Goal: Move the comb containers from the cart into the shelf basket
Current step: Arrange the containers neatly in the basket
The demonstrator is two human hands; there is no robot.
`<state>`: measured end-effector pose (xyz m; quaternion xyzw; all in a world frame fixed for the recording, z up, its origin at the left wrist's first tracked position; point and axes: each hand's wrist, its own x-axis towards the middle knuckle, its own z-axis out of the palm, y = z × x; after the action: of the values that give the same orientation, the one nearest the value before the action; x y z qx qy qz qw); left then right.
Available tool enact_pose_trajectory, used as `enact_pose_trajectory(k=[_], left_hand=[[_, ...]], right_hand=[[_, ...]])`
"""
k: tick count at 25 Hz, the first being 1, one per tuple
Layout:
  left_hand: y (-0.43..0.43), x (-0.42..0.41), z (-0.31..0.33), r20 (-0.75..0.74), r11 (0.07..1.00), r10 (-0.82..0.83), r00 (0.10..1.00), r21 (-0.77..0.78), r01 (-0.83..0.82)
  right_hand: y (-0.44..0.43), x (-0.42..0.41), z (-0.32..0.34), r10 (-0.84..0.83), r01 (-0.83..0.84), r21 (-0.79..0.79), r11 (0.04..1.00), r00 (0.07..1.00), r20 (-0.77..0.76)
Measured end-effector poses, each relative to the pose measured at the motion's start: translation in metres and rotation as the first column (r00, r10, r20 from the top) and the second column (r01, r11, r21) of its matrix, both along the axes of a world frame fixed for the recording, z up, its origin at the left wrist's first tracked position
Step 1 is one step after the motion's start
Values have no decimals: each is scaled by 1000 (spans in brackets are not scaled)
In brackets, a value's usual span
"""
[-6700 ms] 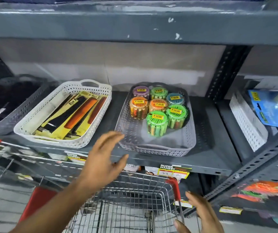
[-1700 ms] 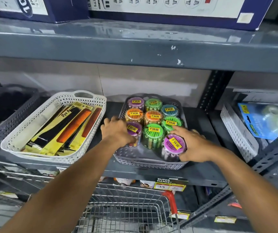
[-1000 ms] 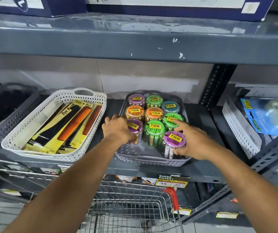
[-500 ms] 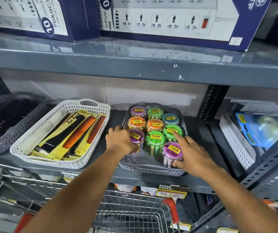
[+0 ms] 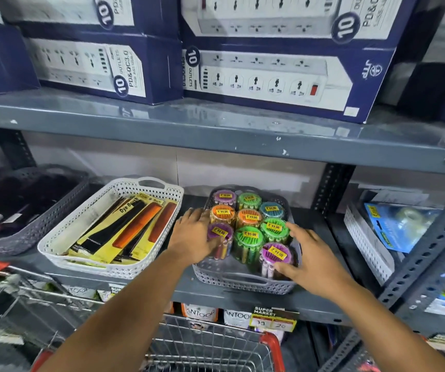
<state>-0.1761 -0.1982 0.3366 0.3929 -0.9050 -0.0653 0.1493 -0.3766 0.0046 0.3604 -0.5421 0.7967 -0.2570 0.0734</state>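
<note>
**On the middle shelf: tubs packed tight, both hands at the front row**

On the grey shelf (image 5: 242,299), inside the grey basket (image 5: 245,284), nine comb tubs standing upright in close rows, lids up, price stickers showing; no spare room left except a thin strip along the front wall.

Could tip the front purple tub (image 5: 276,257) forward over the low rim if nudged on the way out; sits nearest the edge, with the cart (image 5: 216,347) directly below. Could also topple the left purple tub (image 5: 220,238) into its orange neighbour (image 5: 222,213) through a sideways drag, since the tubs touch one another. Might slide the whole basket off the shelf lip if pulled by the tubs rather than pushed.

Left hand (image 5: 193,238) reaching in from below, palm down, fingers spread over the side of the left purple tub, resting against it rather than clearly closed round it. Right hand (image 5: 314,260) likewise palm down, thumb low against the front purple tub's side, fingers fanned loose toward the green tub (image 5: 273,229); not clamped. Nothing carried in either hand; cannot tell whether any tubs remain in the cart.
</note>
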Motion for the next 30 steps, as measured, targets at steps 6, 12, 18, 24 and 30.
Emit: enact_pose_trajectory(k=[6,12,18,24,30], left_hand=[[12,7,13,37,984,-97,995,-144,101],[26,7,-7,255,995,-96,962,-13,103],[37,6,-15,203,994,-105,974,37,100],[56,-9,-14,93,976,-220,971,27,218],[64,-33,-18,121,961,-275,954,33,273]], right_hand=[[0,10,9,3,-5,-39,999,1000,-30],[-22,15,-14,-142,188,280,941,974,-176],[-26,7,-24,-249,294,342,892,954,-169],[-28,-15,-33,-156,79,336,938,965,211],[-42,-32,-38,-110,0,295,956,928,355]])
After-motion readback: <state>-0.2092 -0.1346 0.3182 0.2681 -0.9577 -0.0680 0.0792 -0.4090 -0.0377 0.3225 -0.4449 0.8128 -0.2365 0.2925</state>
